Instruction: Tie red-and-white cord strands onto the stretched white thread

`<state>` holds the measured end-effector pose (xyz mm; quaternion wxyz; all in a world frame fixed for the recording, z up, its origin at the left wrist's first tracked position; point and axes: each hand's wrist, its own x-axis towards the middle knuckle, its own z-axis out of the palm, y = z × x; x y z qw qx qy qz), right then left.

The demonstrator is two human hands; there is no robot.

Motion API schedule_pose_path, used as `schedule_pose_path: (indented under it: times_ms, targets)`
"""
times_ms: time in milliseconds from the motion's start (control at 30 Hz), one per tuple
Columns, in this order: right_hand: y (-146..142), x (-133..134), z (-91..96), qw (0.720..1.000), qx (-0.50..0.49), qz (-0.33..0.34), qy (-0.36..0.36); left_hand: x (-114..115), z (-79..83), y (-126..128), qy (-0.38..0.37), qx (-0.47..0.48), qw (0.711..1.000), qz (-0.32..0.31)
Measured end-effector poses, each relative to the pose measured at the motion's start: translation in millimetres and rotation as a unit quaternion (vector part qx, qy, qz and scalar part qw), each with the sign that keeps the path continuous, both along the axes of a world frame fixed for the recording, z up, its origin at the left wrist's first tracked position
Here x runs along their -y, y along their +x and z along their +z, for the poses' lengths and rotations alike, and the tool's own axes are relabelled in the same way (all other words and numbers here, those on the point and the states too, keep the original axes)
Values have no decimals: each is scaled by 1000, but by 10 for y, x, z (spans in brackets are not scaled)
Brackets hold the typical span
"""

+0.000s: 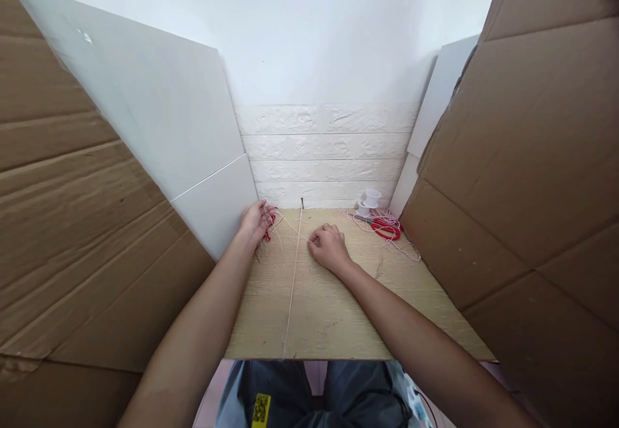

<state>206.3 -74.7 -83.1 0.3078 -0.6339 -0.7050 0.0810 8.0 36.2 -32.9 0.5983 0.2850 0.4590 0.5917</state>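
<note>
My left hand [254, 222], palm up with fingers curled, has pale thin thread [293, 227] in its fingers at the back left of the board. The thread runs across to my right hand [329, 247], whose thumb and forefinger pinch it low over the wood. Between my hands a light cord [292, 286] stretches from a dark nail [302, 201] at the back to the front edge. Loose thread ends hang around my left fingers. Red cord [266, 237] lies beside and partly behind my left hand.
Red-handled scissors [385, 229] lie at the back right among tangled pink-and-white cord [387, 216], beside white spools [371, 198]. Cardboard walls [527, 157] and white panels [207, 125] flank the wooden board [338, 325]. A white wall with brick-pattern relief [333, 147] closes the back.
</note>
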Motion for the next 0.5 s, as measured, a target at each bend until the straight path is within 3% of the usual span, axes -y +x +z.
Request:
schedule_pose_path:
  times_ms: [233, 500]
  targets:
    - [-5, 3, -4, 1000, -3, 2, -3, -4, 32, 15, 38, -28, 998, 42]
    - [-3, 6, 9, 1000, 0, 3, -12, -11, -11, 35, 91, -21, 996, 14]
